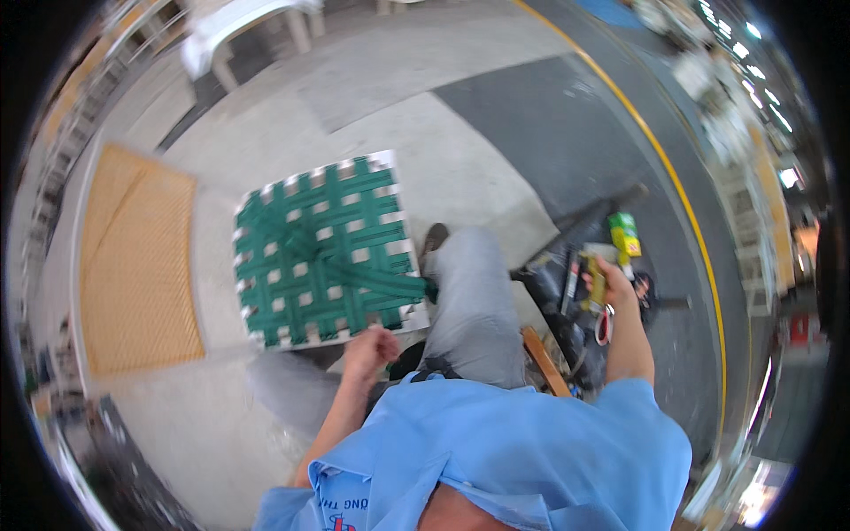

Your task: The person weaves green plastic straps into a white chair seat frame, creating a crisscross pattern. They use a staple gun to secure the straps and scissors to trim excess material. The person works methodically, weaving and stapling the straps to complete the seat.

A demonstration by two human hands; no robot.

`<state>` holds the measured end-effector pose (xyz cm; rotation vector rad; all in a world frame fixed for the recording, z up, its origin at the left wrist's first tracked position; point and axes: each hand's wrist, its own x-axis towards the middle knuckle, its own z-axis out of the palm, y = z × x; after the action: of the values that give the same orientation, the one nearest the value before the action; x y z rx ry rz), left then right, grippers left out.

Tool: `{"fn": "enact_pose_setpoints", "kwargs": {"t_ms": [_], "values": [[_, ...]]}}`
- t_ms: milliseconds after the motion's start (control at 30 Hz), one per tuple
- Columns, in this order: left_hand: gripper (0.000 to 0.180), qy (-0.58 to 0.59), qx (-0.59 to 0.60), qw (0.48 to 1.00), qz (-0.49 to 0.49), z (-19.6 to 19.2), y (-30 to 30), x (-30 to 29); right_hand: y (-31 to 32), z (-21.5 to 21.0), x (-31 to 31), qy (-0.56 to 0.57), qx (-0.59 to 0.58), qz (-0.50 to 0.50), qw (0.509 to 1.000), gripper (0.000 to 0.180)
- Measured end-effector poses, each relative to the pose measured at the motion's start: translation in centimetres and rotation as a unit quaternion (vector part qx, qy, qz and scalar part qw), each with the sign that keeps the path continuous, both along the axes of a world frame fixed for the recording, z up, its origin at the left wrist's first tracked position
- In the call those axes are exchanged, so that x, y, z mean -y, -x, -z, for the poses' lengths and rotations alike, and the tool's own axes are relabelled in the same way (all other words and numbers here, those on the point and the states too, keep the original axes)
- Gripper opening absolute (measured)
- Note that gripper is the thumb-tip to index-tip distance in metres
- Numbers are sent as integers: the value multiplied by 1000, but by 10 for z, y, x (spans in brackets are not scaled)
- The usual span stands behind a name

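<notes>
Green straps weave a lattice across the white frame [328, 252]; the mat [137, 261] is orange-yellow mesh; the shirt [522, 451] is light blue.

This looks like a workshop or small factory floor. The ground is bare grey concrete [496, 168], with a darker strip [575, 142] at the upper right edged by a painted yellow line [682, 190], the kind that marks a walkway. At the left of the frame a woven yellow panel [142, 265] lies flat on the floor, and in the middle a frame laced with green webbing [328, 252] rests there too. Shelving or racks [753, 186] run along the right edge under rows of ceiling lights [744, 44]. A white table [248, 26] stands at the top left.
</notes>
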<state>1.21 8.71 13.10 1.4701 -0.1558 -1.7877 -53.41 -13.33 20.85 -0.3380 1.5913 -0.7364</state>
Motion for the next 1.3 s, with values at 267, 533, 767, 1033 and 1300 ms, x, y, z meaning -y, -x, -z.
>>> {"fn": "enact_pose_setpoints", "kwargs": {"t_ms": [267, 533, 767, 1033, 1300], "values": [[103, -143, -257, 943, -157, 18, 16, -5, 1, -38, 15, 117, -622, -283, 721, 37], [38, -84, -180, 944, -264, 36, 20, 4, -302, 5, -3, 372, -242, -509, 737, 39], [30, -53, -136, 937, -318, 42, 26, 4, -427, 43, -49, 363, -423, -684, 471, 50], [32, -13, -101, 916, -389, 46, 41, 6, -378, 68, -71, 290, -179, -652, 677, 44], [41, 35, -159, 876, -455, 24, 47, -14, -197, 25, -151, 184, -42, -685, 703, 38]]}}
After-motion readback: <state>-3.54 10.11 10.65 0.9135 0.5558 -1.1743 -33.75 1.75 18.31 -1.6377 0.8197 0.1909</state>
